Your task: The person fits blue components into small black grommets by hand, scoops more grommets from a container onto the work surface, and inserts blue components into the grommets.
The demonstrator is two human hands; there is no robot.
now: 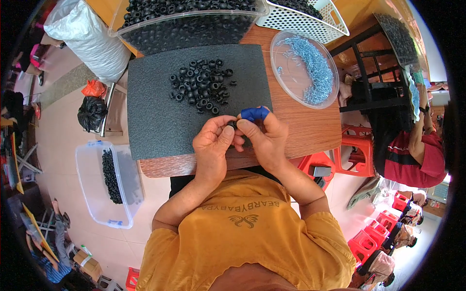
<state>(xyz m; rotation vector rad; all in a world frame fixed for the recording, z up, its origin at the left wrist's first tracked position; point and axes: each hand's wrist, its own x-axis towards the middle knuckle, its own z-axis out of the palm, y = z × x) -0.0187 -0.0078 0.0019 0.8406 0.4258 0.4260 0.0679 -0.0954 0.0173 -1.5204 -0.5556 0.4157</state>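
Over the near edge of the dark grey mat, my left hand [212, 141] pinches a small black round plastic part [232, 124] between thumb and fingers. Against it, my right hand [268, 140] is closed, thumb pressed toward an index finger wrapped in blue tape [254, 114]. Whatever lies between those right fingertips is too small to make out. Just beyond my hands, a loose pile of hollow black parts [199, 83] is spread on the mat [153, 114]. A round clear lid-like tray [286, 80] at the right contains many tiny light blue pieces [318, 72].
At the table's far side stand a clear bin [189, 24] full of black parts and a white perforated basket [301, 30]. On the floor at left is a clear box [97, 203] with more black parts. Red stools [357, 150] and a person in dark red [412, 162] are at right.
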